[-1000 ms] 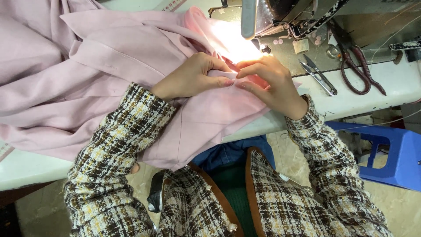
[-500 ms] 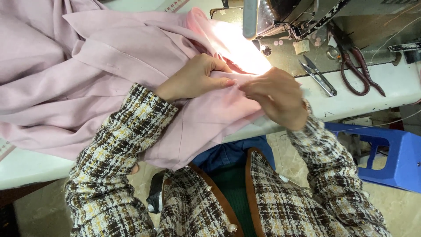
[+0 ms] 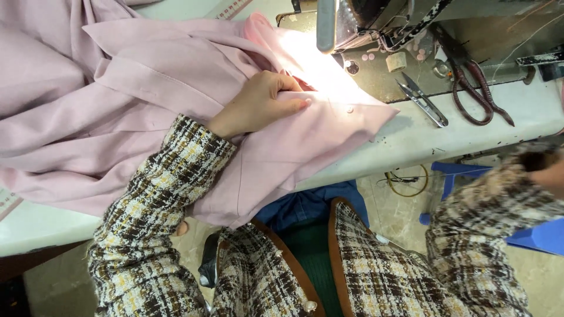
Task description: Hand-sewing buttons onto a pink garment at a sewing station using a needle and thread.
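Left hand [image 3: 258, 105] resting flat on soft pale pink woven garment [image 3: 147, 100], fingers [image 3: 294, 101] pressed down into a fold, thumb tucked, nothing pinched. Garment spread across the white table [image 3: 423, 135], one corner lit under the grey metal sewing machine head [image 3: 346, 23], lower edge drooping off the table front. Right hand [image 3: 549, 173] at the right frame edge, blurred and mostly cut off: impossible to tell whether spread or closed. Small silver thread snips [image 3: 423, 103] and dark-handled scissors [image 3: 476, 91] lying beside the machine.

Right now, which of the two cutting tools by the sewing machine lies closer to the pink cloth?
The small silver thread snips; the reddish-handled scissors lie farther right.
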